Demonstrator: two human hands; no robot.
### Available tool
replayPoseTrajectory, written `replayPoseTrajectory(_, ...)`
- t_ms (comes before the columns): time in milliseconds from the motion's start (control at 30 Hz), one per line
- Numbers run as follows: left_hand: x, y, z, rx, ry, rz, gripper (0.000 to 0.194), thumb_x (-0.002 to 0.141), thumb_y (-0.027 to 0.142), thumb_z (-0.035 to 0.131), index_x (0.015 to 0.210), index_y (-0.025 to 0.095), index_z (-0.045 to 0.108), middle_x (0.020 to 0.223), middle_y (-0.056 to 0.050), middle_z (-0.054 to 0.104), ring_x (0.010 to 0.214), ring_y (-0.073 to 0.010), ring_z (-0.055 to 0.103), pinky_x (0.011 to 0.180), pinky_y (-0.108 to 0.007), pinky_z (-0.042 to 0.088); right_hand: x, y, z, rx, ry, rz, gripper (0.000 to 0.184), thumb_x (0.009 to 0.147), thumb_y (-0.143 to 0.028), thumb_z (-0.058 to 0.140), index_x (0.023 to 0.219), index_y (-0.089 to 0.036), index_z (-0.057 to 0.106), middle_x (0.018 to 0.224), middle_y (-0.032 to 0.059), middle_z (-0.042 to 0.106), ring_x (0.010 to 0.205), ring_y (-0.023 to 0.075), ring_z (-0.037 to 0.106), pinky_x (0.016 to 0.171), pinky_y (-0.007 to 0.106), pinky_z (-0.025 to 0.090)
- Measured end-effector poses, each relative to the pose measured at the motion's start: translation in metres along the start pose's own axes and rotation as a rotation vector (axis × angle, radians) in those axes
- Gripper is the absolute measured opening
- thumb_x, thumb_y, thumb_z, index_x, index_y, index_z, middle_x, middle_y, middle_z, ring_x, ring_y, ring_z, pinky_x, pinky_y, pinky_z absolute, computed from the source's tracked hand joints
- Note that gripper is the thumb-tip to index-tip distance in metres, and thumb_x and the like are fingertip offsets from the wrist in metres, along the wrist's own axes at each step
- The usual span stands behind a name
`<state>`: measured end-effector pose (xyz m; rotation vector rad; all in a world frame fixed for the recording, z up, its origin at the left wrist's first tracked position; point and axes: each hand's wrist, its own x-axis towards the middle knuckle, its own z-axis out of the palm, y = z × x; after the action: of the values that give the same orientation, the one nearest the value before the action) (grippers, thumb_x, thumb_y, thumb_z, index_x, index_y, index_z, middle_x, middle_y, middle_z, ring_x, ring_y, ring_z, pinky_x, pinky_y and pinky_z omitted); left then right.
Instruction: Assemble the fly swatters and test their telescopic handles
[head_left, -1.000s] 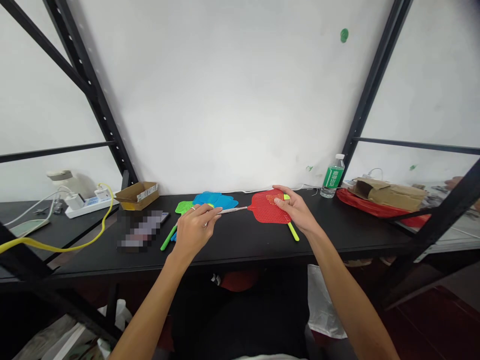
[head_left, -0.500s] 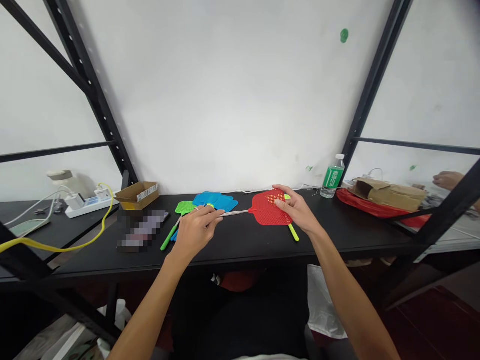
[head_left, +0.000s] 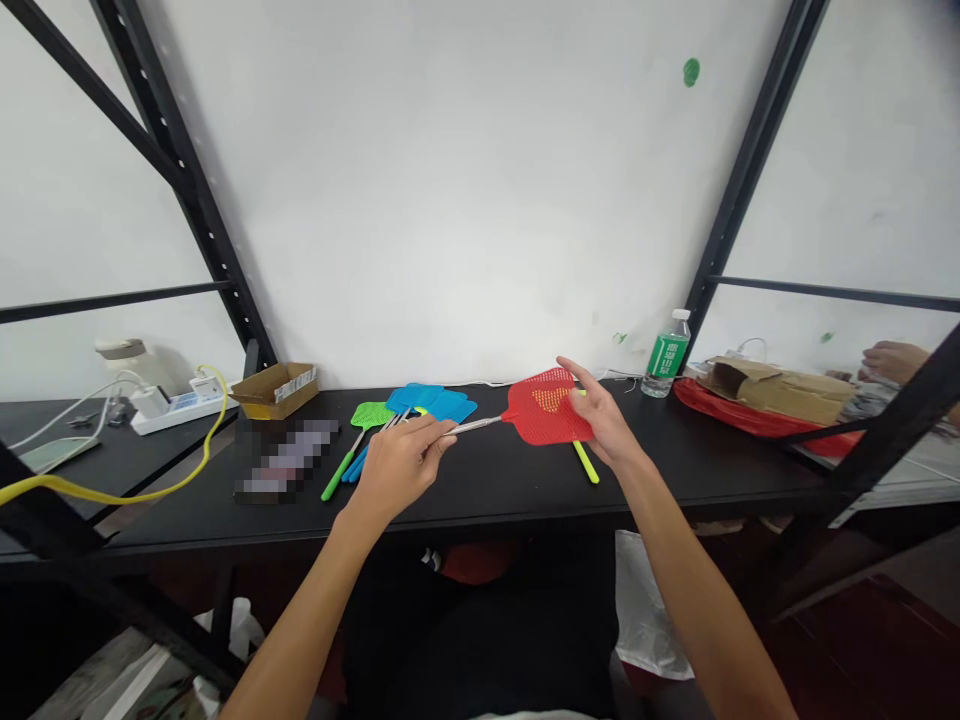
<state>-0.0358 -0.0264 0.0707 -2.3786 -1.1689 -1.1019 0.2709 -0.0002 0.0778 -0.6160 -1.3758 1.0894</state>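
Black desk [head_left: 480, 490] backs a red perforated swatter [head_left: 544, 412].

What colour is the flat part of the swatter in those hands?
The swatter's flat part is red with small holes; the head view shows it.

Your head-worn camera looks forward and down past your bare left hand [head_left: 405, 455] and bare right hand [head_left: 610, 425] onto the long black tabletop [head_left: 495, 490]. Set near that surface, it faces the broad white wall [head_left: 465, 180] behind, with slanting black metal posts [head_left: 219, 255] at both sides.
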Motion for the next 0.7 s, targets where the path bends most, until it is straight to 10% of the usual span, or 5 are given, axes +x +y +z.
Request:
replayPoseTrajectory(133, 0.005, 0.014, -0.002, -0.089, -0.060, -0.104, 0.028, 0.100, 0.032, 0.046, 0.105, 0.021, 0.072, 0.077, -0.003, 0.069, 0.071, -0.0172, 0.063, 0.062, -0.026, 0.040, 0.004, 0.005, 0.005, 0.134, -0.012, 0.029, 0.070, 0.078, -0.077, 0.054, 0.126, -0.026, 0.059, 0.085, 0.0063, 0.071, 0.056, 0.0158, 0.058, 0.054, 0.031, 0.049)
replayPoseTrajectory(400, 0.002, 0.043, 0.020, -0.294, -0.092, -0.160, 0.027, 0.099, 0.031, 0.045, 0.102, 0.021, 0.070, 0.087, -0.005, 0.072, 0.075, -0.0184, 0.063, 0.065, -0.027, 0.040, -0.002, 0.029, 0.045, -0.021, -0.197, 0.153, 0.041, 0.081, -0.050, 0.072, 0.109, -0.020, 0.072, 0.082, 0.0049, 0.069, 0.058, 0.0109, 0.058, 0.053, 0.024, 0.046)
replayPoseTrajectory(700, -0.003, 0.053, 0.041, -0.826, -0.282, -0.430, 0.041, 0.095, 0.050, 0.045, 0.087, 0.016, 0.067, 0.064, 0.001, 0.056, 0.048, -0.0095, 0.042, 0.048, -0.022, 0.031, -0.002, 0.051, 0.062, 0.202, 0.028, 0.101, 0.036, 0.079, -0.053, 0.073, 0.083, -0.018, 0.073, 0.058, -0.0041, 0.045, 0.050, 0.0085, 0.043, 0.048, 0.024, 0.036)
